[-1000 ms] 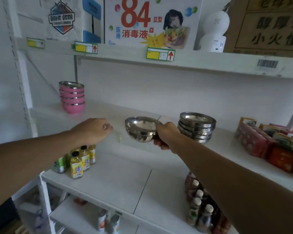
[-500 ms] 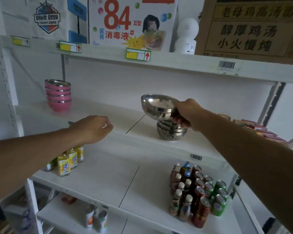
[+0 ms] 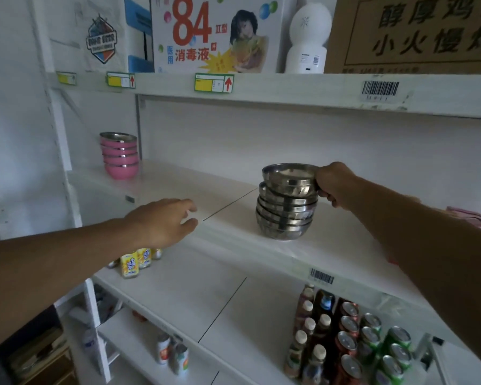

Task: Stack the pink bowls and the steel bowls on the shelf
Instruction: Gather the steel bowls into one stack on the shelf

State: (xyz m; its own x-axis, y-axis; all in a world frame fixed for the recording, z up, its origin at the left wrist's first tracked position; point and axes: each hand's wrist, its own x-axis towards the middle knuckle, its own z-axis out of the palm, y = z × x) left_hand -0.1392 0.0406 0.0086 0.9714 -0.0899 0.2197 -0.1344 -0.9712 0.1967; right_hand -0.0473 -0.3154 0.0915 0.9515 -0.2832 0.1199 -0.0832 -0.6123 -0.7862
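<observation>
Gripping top steel bowl (image 3: 289, 181) on steel stack (image 3: 285, 215) with my right hand (image 3: 335, 184); left hand (image 3: 161, 220) fingers spread, empty, over shelf (image 3: 233, 201).

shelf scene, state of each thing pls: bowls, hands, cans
top steel bowl: upright, gripped at its rim, on the stack
steel bowl stack: nested, upright on the shelf
pink bowls: stacked, upright, untouched
right hand: closed on the top steel bowl
left hand: open, empty
cans: upright, sealed
</observation>
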